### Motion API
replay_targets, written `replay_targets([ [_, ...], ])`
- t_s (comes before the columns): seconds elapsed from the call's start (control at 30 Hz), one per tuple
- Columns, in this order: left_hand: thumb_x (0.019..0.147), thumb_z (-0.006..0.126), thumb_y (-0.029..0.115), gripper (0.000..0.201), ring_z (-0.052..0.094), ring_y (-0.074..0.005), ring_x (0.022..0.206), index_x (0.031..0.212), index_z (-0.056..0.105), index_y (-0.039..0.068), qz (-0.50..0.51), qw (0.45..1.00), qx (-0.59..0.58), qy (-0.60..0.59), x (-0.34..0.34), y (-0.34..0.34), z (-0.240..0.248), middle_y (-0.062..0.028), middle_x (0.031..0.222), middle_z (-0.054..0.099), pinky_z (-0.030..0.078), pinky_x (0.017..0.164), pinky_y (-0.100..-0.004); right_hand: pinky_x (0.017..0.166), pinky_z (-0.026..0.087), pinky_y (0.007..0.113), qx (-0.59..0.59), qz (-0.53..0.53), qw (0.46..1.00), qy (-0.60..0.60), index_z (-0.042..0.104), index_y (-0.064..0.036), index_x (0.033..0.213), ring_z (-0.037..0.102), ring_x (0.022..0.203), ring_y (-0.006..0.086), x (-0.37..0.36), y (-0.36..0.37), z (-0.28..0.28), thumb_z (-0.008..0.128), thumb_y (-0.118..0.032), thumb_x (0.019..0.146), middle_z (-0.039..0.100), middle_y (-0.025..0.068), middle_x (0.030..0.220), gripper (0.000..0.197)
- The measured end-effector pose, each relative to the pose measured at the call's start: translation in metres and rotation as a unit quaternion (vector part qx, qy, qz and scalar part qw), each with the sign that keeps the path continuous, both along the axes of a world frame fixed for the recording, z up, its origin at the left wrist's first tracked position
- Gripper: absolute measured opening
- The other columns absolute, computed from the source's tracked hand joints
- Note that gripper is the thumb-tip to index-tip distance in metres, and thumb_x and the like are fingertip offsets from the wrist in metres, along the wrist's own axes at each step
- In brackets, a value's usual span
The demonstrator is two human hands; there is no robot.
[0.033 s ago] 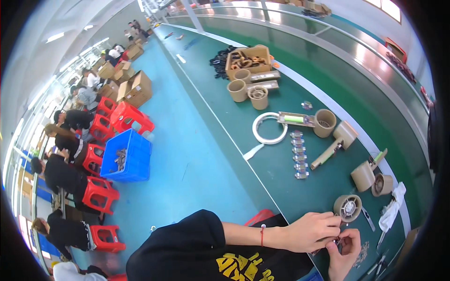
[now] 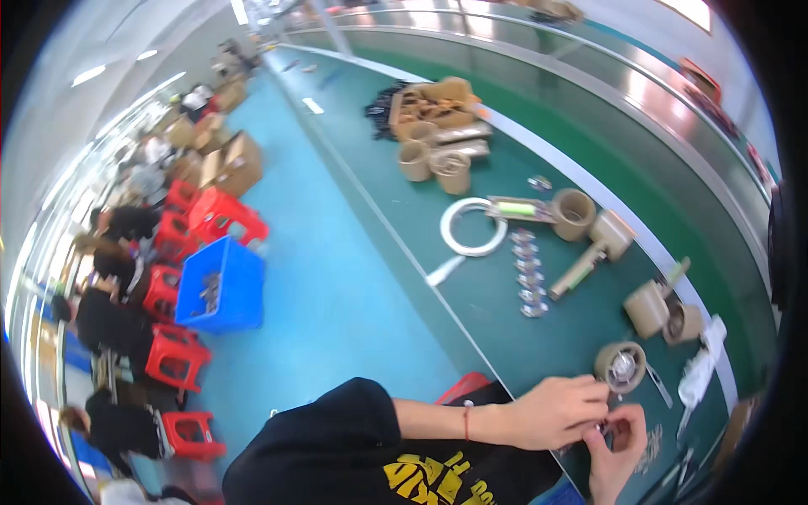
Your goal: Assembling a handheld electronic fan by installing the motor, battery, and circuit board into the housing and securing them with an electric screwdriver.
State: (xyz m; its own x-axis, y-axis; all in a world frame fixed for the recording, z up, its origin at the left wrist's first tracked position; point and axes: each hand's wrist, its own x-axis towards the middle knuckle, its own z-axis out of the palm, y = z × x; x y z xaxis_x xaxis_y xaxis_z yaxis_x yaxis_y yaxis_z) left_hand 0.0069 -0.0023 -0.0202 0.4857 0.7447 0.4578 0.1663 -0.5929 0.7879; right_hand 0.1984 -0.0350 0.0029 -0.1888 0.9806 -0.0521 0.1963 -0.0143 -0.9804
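My left hand [image 2: 562, 412], with a red cord on its wrist, reaches across from the left with its fingers bent inward. Its fingertips meet those of my right hand [image 2: 619, 442], which is curled with thumb and forefinger pinched together. Something small and dark shows between the fingers, too hidden to name. Just beyond the hands, a round tan housing [image 2: 603, 372] stands with a silvery fan-like part inside. Tweezers [image 2: 659, 385] lie to its right. Close to my right hand is a scatter of tiny metal pieces [image 2: 648, 454].
Small circuit boards [image 2: 528, 273] lie in a row beside a white tape roll [image 2: 446, 227]. Tan housings with handles [image 2: 646, 310] and a white cloth [image 2: 699, 380] line the right. Farther off stands a carton of parts [image 2: 438, 101]. Left are a blue crate [image 2: 240, 295], red stools [image 2: 177, 358] and seated people.
The whole view has shifted slightly, with the table's things a little farther left and the picture blurrier. Both hands keep nearly the same pose, fingertips together.
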Motion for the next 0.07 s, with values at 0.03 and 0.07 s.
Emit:
replay_targets([
  [0.03, 0.08, 0.07, 0.014, 0.016, 0.056, -0.0292, 0.09, 0.092, 0.06, 0.007, 0.021, 1.0, 0.01, 0.018, -0.003, 0.003, -0.002, -0.0087, 0.097, 0.053, 0.05, 0.073, -0.0403, 0.088, 0.048, 0.029, 0.051, 0.012, 0.998, -0.035, 0.051, -0.0043, 0.108, 0.059, 0.097, 0.0196, 0.008, 0.0, -0.012, 0.075, -0.006, 0.085, 0.058, 0.0125, 0.105, 0.034],
  [0.07, 0.079, 0.07, 0.015, 0.019, 0.057, -0.0316, 0.093, 0.094, 0.06, 0.007, 0.038, 0.999, 0.013, 0.031, -0.007, 0.003, -0.001, -0.01, 0.098, 0.054, 0.051, 0.075, -0.0407, 0.088, 0.048, 0.029, 0.036, -0.025, 0.998, -0.055, 0.051, -0.0043, 0.108, 0.059, 0.097, 0.0196, 0.02, -0.021, -0.005, 0.075, -0.006, 0.085, 0.058, 0.0125, 0.105, 0.034],
])
